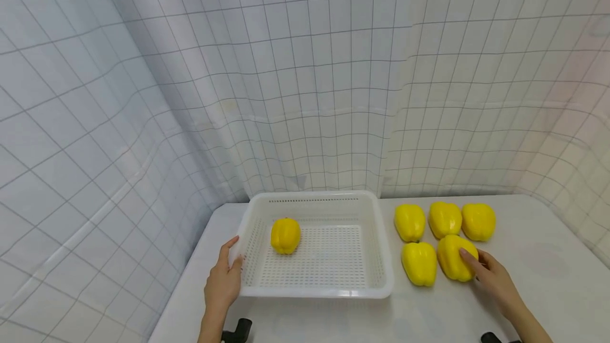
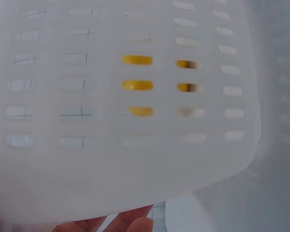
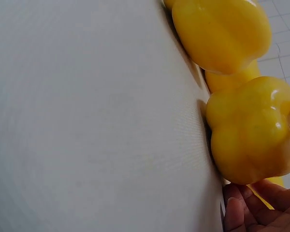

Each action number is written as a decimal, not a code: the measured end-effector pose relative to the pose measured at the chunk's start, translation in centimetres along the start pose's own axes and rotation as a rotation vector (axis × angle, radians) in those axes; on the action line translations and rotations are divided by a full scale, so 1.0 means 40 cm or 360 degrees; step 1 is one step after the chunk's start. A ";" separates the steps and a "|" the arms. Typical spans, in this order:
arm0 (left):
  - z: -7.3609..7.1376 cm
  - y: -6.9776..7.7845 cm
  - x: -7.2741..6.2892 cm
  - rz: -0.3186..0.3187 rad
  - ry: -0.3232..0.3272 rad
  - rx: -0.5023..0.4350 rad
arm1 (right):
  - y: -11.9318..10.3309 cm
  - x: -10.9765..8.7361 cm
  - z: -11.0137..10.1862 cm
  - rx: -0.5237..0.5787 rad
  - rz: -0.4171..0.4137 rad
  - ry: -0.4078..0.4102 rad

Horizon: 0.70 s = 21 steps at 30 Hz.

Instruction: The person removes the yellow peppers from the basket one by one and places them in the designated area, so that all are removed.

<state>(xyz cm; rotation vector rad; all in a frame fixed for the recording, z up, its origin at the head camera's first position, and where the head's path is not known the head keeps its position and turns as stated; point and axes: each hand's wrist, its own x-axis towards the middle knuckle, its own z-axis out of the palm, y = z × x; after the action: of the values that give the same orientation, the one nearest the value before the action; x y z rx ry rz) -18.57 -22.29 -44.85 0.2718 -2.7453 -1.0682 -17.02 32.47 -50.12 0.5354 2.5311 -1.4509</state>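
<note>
A white plastic basket [image 1: 314, 292] with slotted walls sits on the table, one yellow bell pepper [image 1: 285, 235] inside it on the left. My left hand [image 1: 224, 279] holds the basket's left rim, thumb and fingers spread along it. In the left wrist view, fingertips [image 2: 135, 220] show at the rim of the slotted basket wall [image 2: 106, 169]. On the right, my right hand [image 1: 493, 279] grips the nearest right-hand bell pepper [image 1: 455, 258], thumb over its top and fingers at its far side. The right wrist view shows this pepper [image 3: 253, 130] low against the table top.
Beside the held pepper lies another yellow pepper [image 1: 419, 263]. Behind them is a row of three more: left [image 1: 410, 222], middle [image 1: 445, 219] and right [image 1: 478, 221]. A white gridded curtain [image 1: 314, 94] hangs behind the table [image 1: 538, 258] and down both sides.
</note>
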 end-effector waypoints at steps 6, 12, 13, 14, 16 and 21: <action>0.001 -0.001 0.002 0.0016 0.0006 0.0005 | 0.004 0.002 -0.002 0.0047 0.0011 0.0006; 0.001 -0.001 0.002 0.0009 0.0013 0.0010 | 0.007 -0.005 -0.001 0.0125 -0.0032 0.0107; 0.001 -0.001 0.002 0.0007 0.0011 0.0011 | 0.009 -0.009 0.000 0.0142 -0.0059 0.0143; 0.001 -0.002 0.002 0.0006 0.0010 0.0013 | 0.010 -0.012 0.001 0.0156 -0.0082 0.0187; 0.001 -0.002 0.001 0.0006 0.0009 0.0013 | 0.014 -0.019 0.004 0.0178 -0.0127 0.0291; 0.003 -0.004 0.001 0.0012 0.0017 0.0011 | 0.012 -0.033 0.012 0.0209 -0.0171 0.0611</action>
<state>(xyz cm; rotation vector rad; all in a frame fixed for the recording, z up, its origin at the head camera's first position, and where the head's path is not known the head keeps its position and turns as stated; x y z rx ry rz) -18.63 -22.33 -45.03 0.2676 -2.7389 -1.0524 -15.64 32.00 -50.32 0.7771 2.8021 -1.7041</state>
